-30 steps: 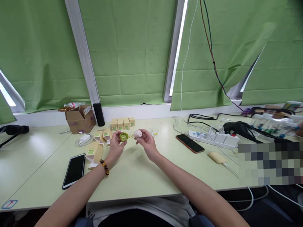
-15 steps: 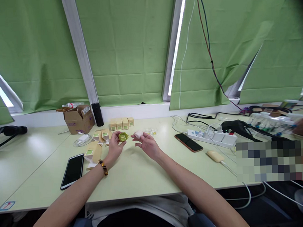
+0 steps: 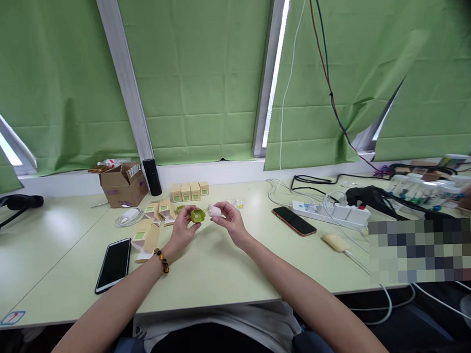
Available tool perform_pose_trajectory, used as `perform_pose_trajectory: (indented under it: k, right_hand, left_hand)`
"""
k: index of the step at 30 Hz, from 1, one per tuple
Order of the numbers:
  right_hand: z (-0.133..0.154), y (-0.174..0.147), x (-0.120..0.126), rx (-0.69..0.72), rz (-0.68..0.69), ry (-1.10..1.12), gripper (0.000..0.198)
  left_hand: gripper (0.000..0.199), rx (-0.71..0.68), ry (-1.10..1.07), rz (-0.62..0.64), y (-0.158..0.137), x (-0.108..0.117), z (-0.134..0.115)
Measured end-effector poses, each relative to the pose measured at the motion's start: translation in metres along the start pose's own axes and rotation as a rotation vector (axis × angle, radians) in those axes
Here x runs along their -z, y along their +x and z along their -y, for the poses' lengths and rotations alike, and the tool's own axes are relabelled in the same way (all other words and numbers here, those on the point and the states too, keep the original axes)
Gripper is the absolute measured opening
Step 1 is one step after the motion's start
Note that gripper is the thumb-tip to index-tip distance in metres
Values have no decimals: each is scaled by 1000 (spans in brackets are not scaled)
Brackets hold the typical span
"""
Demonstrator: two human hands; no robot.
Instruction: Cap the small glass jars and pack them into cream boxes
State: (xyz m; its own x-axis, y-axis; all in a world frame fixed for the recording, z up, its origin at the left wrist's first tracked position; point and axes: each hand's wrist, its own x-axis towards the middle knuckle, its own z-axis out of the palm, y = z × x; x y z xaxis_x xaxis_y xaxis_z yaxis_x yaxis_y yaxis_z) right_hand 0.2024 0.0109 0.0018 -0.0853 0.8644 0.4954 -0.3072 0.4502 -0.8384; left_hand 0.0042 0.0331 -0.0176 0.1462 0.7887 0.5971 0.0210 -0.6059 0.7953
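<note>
olive green is colouring the small hollow case with rounded corners (image 3: 198, 215) that the left hand (image 3: 183, 229) is holding above the pale table (image 3: 223, 280), its hollow facing up toward the head camera. the left fingers are standing narrow, gripping the case along its left side. another olive-green piece (image 3: 179, 209) is showing just behind that hand; whether it is being held or is lying on the table, i cannot tell. the right hand (image 3: 231, 223) is holding a small, pale pink, rounded object (image 3: 214, 211), its fingers bent narrow around it, and the object is hovering just beside the case, to its right.

a beaded brown bracelet (image 3: 161, 260) is circling the left wrist. near the left hand, three opened cream cardboard boxes (image 3: 145, 235) are lying on the table, while a row of small closed cream boxes (image 3: 185, 192) is standing farther back. clear plastic pieces (image 3: 238, 203) are lying just beyond the right hand. a white-framed phone with a dark screen (image 3: 114, 265) is resting to the left, and a dark phone with a reddish edge (image 3: 294, 221) is lying to the right, near a white power strip (image 3: 329, 214).
</note>
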Motion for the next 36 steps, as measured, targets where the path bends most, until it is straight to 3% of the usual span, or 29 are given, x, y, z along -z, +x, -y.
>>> perform_pose_trajectory:
  k: [7,26,36]
  right_hand:
    - [3,-3,-6,87,-7,-267,35]
    - [-5,-5,-3,221,-36,-612,31]
    - [-5,-6,-4,214,16,-692,28]
  left_hand:
    - [45,-23,27,19,0,1,1]
    - [51,-60,46,190,-6,4,-11]
    - [50,35,11,219,-10,0,-15]
